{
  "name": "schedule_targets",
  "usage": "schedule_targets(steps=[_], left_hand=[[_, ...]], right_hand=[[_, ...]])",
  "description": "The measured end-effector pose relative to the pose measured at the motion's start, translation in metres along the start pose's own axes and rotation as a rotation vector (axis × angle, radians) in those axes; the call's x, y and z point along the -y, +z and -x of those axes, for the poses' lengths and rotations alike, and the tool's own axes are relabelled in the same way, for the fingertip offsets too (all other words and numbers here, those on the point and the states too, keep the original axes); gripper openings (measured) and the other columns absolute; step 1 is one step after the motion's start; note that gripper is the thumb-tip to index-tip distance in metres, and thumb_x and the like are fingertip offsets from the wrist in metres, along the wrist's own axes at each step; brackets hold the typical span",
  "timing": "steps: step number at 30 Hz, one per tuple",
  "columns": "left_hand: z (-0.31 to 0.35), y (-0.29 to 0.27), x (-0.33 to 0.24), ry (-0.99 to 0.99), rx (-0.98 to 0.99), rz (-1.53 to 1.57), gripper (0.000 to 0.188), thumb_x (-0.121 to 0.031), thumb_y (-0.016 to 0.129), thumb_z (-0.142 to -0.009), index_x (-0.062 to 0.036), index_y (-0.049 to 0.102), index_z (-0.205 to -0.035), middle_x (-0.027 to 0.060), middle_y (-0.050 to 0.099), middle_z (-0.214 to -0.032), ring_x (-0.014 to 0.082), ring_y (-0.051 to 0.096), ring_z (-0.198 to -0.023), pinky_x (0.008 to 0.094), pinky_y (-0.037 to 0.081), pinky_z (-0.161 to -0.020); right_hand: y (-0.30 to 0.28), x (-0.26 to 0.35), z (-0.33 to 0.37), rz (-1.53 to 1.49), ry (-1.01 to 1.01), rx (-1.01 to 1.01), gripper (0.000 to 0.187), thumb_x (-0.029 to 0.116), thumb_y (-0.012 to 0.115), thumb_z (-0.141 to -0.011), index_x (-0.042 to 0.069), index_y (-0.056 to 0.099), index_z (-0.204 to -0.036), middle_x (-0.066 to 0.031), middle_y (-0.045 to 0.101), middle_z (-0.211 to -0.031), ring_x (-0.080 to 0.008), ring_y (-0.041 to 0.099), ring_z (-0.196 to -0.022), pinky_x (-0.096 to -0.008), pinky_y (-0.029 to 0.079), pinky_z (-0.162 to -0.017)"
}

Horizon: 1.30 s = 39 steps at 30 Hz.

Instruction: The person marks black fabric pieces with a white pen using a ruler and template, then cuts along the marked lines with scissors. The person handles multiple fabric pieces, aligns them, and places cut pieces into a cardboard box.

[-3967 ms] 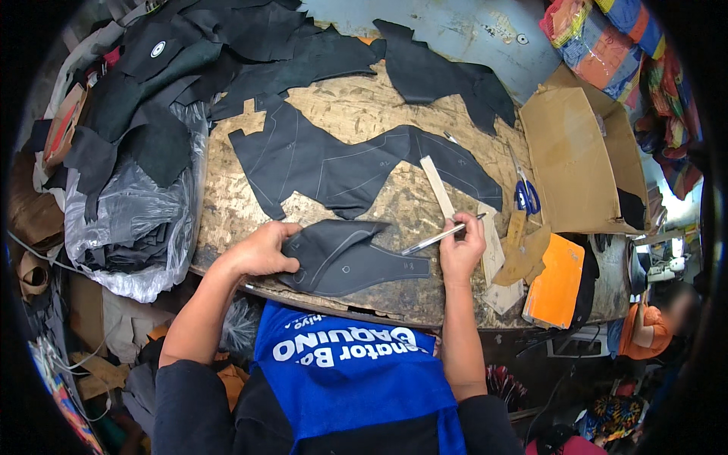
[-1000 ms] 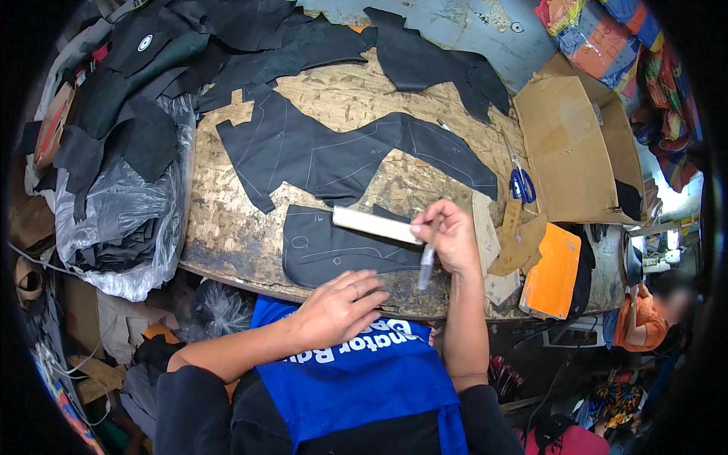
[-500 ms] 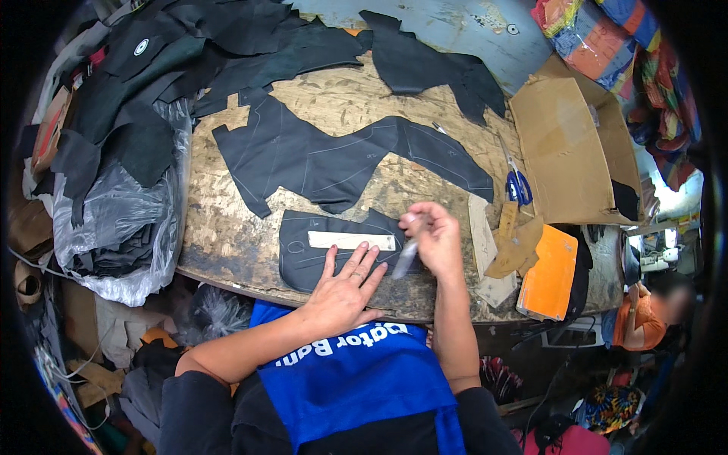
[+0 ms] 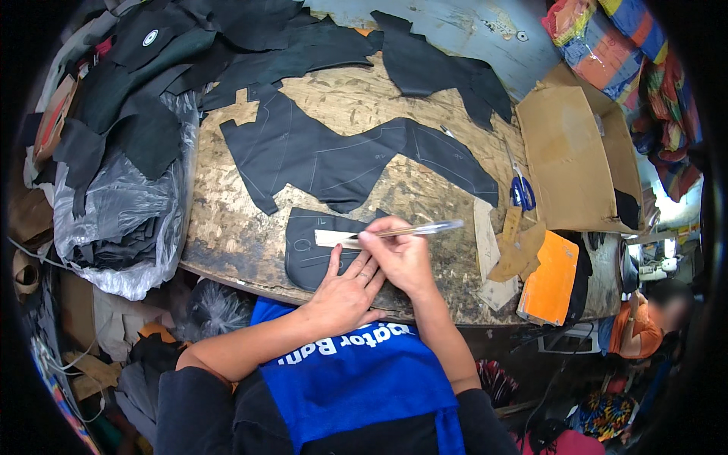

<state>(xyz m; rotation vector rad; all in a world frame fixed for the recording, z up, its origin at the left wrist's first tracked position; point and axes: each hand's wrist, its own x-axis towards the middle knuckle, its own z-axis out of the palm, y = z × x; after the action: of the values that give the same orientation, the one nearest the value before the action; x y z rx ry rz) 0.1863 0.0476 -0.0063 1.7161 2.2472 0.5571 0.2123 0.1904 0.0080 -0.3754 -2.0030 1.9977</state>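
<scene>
A dark leather piece [image 4: 303, 262] marked with pale lines lies at the table's near edge. Across it rests a narrow cream strip template [image 4: 328, 238], its right part covered by my right hand. My left hand [image 4: 349, 292] lies flat with fingers spread, pressing on the leather just below the strip. In my right hand [image 4: 398, 258] is a clear-barrelled pen [image 4: 432, 228], pinched with its tip end at the strip and its back end pointing right. Beyond, a larger black leather piece [image 4: 334, 163] with drawn outlines is spread on the table.
Blue-handled scissors [image 4: 522, 193], tan pattern pieces [image 4: 518, 254] and an orange pad [image 4: 549, 277] lie right, beside an open cardboard box [image 4: 569, 159]. Leather scraps and a plastic bag [image 4: 114, 235] crowd the left. A person in orange [image 4: 643, 330] is at far right.
My right hand has come left and down onto the strip, turning the pen so its back end points right. My left hand stays on the leather.
</scene>
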Motion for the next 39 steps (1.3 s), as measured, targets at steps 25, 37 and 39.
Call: schedule_targets(steps=[25,37,39], left_hand=[[0.002,0.012,0.008,0.044,-0.096,0.128,0.072,-0.049,0.061,-0.079,-0.0018,0.047,-0.131,0.0220,0.049,-0.130,0.0387,0.035,-0.131,0.0711,0.007,-0.102],[-0.005,-0.023,-0.002,-0.033,0.156,-0.026,0.076,-0.045,0.069,-0.075,0.0008,0.045,-0.131,0.0205,0.037,-0.141,0.0344,0.029,-0.135,0.0739,0.018,-0.097],[-0.009,-0.031,-0.005,-0.022,0.096,-0.052,0.076,-0.043,0.072,-0.073,-0.0014,0.046,-0.130,0.0180,0.036,-0.141,0.0311,0.031,-0.134,0.0713,0.027,-0.096]], right_hand=[[0.049,0.001,-0.031,0.510,-0.310,0.170,0.009,0.004,0.066,-0.079,-0.003,0.061,-0.081,-0.0126,0.060,-0.073,-0.0232,0.063,-0.066,-0.0316,0.049,-0.058],[0.006,0.013,-0.011,0.669,-0.140,-0.095,0.011,0.007,0.069,-0.077,-0.002,0.063,-0.078,-0.0123,0.065,-0.066,-0.0161,0.062,-0.056,-0.0291,0.050,-0.054],[-0.013,0.015,-0.005,0.685,-0.097,-0.196,0.011,0.007,0.069,-0.078,-0.002,0.063,-0.078,-0.0118,0.065,-0.066,-0.0138,0.061,-0.057,-0.0269,0.049,-0.053]])
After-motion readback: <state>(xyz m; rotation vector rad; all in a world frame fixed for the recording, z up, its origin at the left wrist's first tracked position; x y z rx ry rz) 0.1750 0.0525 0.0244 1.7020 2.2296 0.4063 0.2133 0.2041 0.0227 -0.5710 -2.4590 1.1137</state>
